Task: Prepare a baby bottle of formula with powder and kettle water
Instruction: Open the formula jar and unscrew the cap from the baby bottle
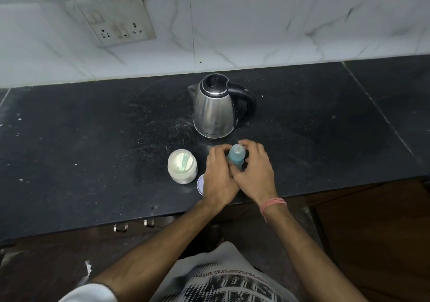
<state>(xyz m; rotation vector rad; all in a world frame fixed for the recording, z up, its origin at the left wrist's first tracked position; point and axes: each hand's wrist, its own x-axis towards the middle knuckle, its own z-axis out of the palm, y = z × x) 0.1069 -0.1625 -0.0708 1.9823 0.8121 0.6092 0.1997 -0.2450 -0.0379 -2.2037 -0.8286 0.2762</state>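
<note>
The baby bottle (236, 156) stands near the front edge of the black counter (93, 139), its blue-tinted cap and upper body showing between two hands, its lower part hidden behind them. The left hand (218, 173) is curled around the bottle's left side, fingers bent over near the cap, and the right hand (254, 169) wraps the right side, fingertips arched over the top, so both hands grip the bottle and touch each other in front of it. A pink thread band (272, 203) circles the right wrist. Just left of the hands sits an open powder jar (182, 166), white contents visible inside with a pale green scoop (185, 161) lying in the powder. A round pale lid (200, 184) lies flat on the counter between the jar and the left hand, partly covered by that hand. Behind the bottle, close but apart from it, stands a steel kettle (214, 113) with a black lid and a black handle pointing right, its spout facing left. White specks of powder are scattered on the counter left of the kettle. Further back rises a white marble-patterned tiled wall (256, 34) carrying a grimy switch and socket plate (114, 20) at upper left
</note>
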